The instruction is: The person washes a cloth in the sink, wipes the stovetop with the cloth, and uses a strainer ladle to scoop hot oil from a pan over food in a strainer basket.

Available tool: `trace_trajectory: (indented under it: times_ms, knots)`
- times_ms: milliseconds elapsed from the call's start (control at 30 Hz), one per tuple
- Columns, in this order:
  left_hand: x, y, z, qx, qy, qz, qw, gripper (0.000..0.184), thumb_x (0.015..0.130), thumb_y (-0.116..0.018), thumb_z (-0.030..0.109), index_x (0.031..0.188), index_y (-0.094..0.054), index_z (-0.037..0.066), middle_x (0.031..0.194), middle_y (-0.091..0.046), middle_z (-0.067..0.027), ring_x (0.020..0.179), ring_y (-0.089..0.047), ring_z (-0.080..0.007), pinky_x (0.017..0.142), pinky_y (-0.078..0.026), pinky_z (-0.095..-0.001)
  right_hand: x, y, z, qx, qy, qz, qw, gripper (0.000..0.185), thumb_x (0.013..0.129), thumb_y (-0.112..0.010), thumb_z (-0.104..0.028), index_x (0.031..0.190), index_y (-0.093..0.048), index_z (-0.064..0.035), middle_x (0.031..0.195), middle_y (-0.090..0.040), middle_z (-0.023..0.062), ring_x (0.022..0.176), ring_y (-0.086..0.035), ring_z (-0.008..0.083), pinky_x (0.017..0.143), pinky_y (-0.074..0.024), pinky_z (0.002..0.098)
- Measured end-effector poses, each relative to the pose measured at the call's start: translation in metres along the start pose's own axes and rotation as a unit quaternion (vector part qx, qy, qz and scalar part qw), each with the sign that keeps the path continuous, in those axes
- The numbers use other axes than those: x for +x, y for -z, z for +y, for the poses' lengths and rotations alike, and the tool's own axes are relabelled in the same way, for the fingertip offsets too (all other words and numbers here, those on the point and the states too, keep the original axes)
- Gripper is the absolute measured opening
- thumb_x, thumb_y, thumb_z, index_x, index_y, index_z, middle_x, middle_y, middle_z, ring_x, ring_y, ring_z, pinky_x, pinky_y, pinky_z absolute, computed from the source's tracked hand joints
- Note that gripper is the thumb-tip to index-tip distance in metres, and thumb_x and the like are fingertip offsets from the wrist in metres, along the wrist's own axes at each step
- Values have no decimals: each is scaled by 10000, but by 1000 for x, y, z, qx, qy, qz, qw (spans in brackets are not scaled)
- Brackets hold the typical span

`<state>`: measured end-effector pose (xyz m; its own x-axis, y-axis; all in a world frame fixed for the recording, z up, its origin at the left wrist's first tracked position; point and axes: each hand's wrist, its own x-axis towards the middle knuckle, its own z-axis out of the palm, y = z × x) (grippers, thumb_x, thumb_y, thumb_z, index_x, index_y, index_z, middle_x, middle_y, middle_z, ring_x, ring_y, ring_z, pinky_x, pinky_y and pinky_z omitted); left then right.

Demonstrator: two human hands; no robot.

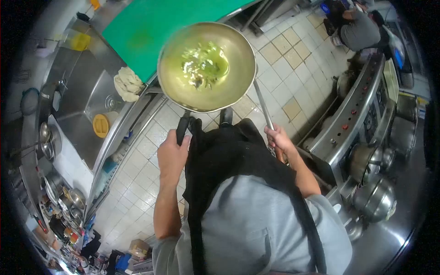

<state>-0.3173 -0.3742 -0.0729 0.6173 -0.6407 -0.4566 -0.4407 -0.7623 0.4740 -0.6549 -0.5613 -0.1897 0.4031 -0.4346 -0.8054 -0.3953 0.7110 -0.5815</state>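
Observation:
My left hand (172, 156) is closed around the black handle of a wide metal pan (240, 68), which it holds up in front of me. Inside the pan lie chopped green pieces (204, 64) in a shiny, oily-looking liquid. My right hand (278, 137) grips a long metal kitchen utensil (262, 101) with a brown end. That utensil reaches up to the pan's right edge, and its far end is hidden, so I cannot tell its kind.
A green board (137, 32) lies beyond the pan at left. A crumpled cloth (128, 84) hangs by the steel sink (85, 87), where a yellow-lidded container (101, 125) sits. At right stand a stove (348, 119) and metal pots (375, 199). A person (360, 34) is at far right.

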Motion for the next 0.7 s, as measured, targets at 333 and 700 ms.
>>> trace_trajectory:
  times_ms: [333,700]
  knots:
    - [-50,84,-6,-149,43,227,962,231,866,-769,169,915,-607,12,695,-549,-52,618,-487,-133,593,-430,-305,-33,-2,-63,245,9,-75,967,164,941,-650,-192,959,-496,-138,539,-332,-88,336,-284,35,336,-277,237]
    - [-55,153,-68,-117,182,293,931,262,861,-758,206,834,-575,22,604,-502,-64,553,-453,-165,532,-390,-335,-7,-109,-174,187,44,-214,958,173,895,-682,-97,955,-520,-112,514,-368,-57,320,-313,60,327,-241,242]
